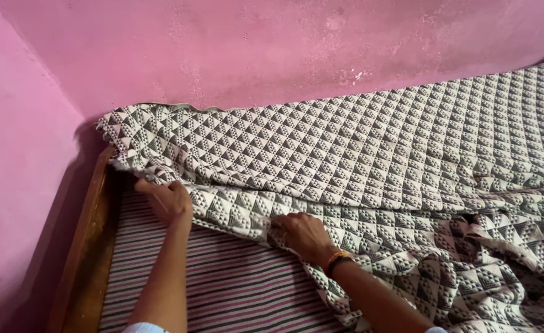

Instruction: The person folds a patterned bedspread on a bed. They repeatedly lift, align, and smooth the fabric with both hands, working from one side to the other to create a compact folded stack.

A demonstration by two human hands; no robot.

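We grip the edge of the patterned blanket in both fists, left hand near the wooden frame, right hand over the striped mattress.

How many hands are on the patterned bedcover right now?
2. The left hand grips the bedcover edge near the wooden frame; the right hand grips the same edge further right, over the striped mattress.

We count two hands, one patterned sheet, one striped mattress, one wooden frame, two bangles.
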